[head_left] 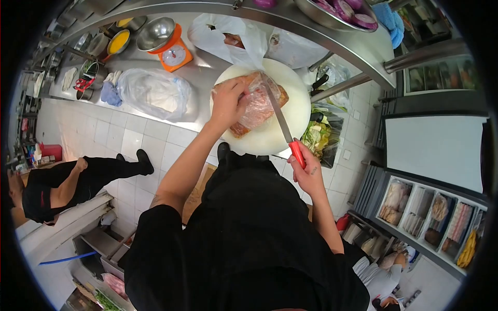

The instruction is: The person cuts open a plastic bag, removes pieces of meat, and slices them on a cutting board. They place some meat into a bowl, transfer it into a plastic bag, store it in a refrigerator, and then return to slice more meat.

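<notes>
Head view: left hand [231, 103] on the left part of a plastic-wrapped meat slab [258, 110], fingers bent against the wrap; cannot tell if they grip it or only press. Right hand [309, 168] has fingers clamped on the handle of a red-handled knife [279, 116], blade angled far-left over the slab's right part; contact unclear. Slab sits mid round white cutting board [296, 116] on steel tabletop [201, 83]. Far left, orange dial scale [177, 56] carrying metal bowl [156, 33]; clear plastic bag [155, 96] left of board.
</notes>
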### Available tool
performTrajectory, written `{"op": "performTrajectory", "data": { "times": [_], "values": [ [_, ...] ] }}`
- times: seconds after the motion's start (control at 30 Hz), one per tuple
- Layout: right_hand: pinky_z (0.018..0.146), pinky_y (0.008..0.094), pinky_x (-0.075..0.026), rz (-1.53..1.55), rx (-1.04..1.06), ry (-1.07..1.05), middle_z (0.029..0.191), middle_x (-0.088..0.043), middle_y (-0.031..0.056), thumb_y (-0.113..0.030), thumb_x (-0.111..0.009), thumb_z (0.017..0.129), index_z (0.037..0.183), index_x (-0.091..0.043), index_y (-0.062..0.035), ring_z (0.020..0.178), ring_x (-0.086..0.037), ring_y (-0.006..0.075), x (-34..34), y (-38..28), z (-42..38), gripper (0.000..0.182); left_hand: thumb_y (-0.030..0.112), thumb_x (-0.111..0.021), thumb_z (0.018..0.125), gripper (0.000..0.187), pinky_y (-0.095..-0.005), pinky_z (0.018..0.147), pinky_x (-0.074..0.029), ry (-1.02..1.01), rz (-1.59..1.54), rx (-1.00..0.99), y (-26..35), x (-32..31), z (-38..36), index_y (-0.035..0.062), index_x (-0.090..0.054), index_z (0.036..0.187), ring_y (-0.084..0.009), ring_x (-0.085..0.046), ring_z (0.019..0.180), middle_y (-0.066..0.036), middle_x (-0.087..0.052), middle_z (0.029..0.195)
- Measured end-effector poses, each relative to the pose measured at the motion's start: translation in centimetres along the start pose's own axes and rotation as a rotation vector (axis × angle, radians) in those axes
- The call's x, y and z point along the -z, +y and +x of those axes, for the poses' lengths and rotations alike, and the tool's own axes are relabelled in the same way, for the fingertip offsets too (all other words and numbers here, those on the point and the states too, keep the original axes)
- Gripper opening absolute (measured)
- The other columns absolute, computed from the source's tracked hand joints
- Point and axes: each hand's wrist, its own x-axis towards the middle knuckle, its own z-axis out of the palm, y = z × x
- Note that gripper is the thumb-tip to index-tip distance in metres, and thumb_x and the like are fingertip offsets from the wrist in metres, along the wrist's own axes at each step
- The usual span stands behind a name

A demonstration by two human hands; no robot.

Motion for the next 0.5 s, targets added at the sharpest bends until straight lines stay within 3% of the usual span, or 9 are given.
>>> {"op": "performTrajectory", "data": {
  "times": [0.03,0.1,0.2,0.27,0.3,0.4,0.43,0.5],
  "values": [
    [0.053,0.0254,-0.047,-0.002,-0.014,0.003,0.094,-0.070,0.0041,-0.010,-0.063,0.106,0.159,-0.050,-0.0075,0.059,-0.055,0.0063,0.0,0.1,-0.1,0.055,0.003,-0.074,0.090,0.011,-0.0404,0.081,-0.053,-0.005,-0.001,-0.005,0.6,-0.3,-0.4,0.0038,-0.071,0.100,-0.0330,-0.065,0.092,-0.012,-0.067,0.097],
    [0.053,0.0252,-0.046,0.026,-0.020,0.002,0.094,-0.069,0.0032,-0.010,-0.063,0.106,0.160,-0.049,-0.0083,0.059,-0.054,0.0062,0.0,0.9,-0.1,0.056,0.003,-0.077,0.090,0.009,-0.0355,0.075,-0.054,0.075,-0.350,0.098,4.7,-0.4,-0.9,0.0043,-0.072,0.097,-0.0274,-0.067,0.086,-0.011,-0.067,0.094],
    [0.055,0.0259,-0.046,0.073,-0.028,0.025,0.091,-0.069,0.0033,-0.010,-0.064,0.106,0.153,-0.056,-0.0073,0.058,-0.055,0.0074,-0.2,1.4,-0.4,0.048,0.002,-0.080,0.088,0.008,-0.0329,0.072,-0.055,-0.002,-0.530,-0.054,13.8,-1.4,0.9,0.0043,-0.074,0.092,-0.0226,-0.069,0.081,-0.009,-0.069,0.090],
    [0.058,0.0298,-0.047,-0.076,-0.007,-0.029,0.089,-0.069,0.0077,-0.009,-0.066,0.104,0.135,-0.065,-0.0041,0.059,-0.057,0.0120,0.2,2.9,-0.1,0.031,0.006,-0.078,0.091,0.007,-0.0357,0.071,-0.057,-0.056,-0.562,-0.235,17.5,-4.9,2.3,0.0045,-0.074,0.097,-0.0258,-0.072,0.081,-0.010,-0.071,0.092],
    [0.067,0.0338,-0.052,-0.161,0.047,0.001,0.089,-0.070,0.0124,-0.008,-0.067,0.101,0.119,-0.067,-0.0011,0.067,-0.063,0.0177,0.3,3.3,0.1,0.019,0.010,-0.076,0.093,0.011,-0.0377,0.072,-0.058,-0.155,-0.463,-0.264,18.3,-7.7,2.9,0.0054,-0.075,0.102,-0.0280,-0.073,0.083,-0.012,-0.073,0.096],
    [0.077,0.0350,-0.054,-0.065,0.137,0.028,0.092,-0.072,0.0141,-0.007,-0.068,0.100,0.118,-0.067,0.0008,0.078,-0.067,0.0210,0.2,3.3,0.0,0.020,0.016,-0.072,0.097,0.019,-0.0404,0.074,-0.059,-0.298,-0.293,-0.271,19.0,-11.4,4.3,0.0073,-0.076,0.114,-0.0317,-0.075,0.087,-0.014,-0.076,0.104],
    [0.082,0.0345,-0.055,-0.101,0.062,-0.002,0.096,-0.073,0.0132,-0.006,-0.068,0.099,0.130,-0.065,0.0007,0.085,-0.069,0.0212,0.4,3.3,-0.1,0.032,0.019,-0.070,0.099,0.023,-0.0410,0.076,-0.060,-0.331,-0.209,-0.233,19.2,-12.1,4.5,0.0084,-0.076,0.120,-0.0332,-0.076,0.089,-0.016,-0.077,0.108],
    [0.080,0.0334,-0.055,-0.065,0.104,0.036,0.097,-0.073,0.0117,-0.006,-0.068,0.100,0.138,-0.062,-0.0004,0.083,-0.070,0.0201,0.7,3.1,-0.4,0.039,0.017,-0.070,0.100,0.024,-0.0402,0.077,-0.060,-0.251,-0.326,-0.171,18.8,-9.5,4.7,0.0082,-0.076,0.121,-0.0315,-0.076,0.089,-0.015,-0.077,0.110]
  ]
}}
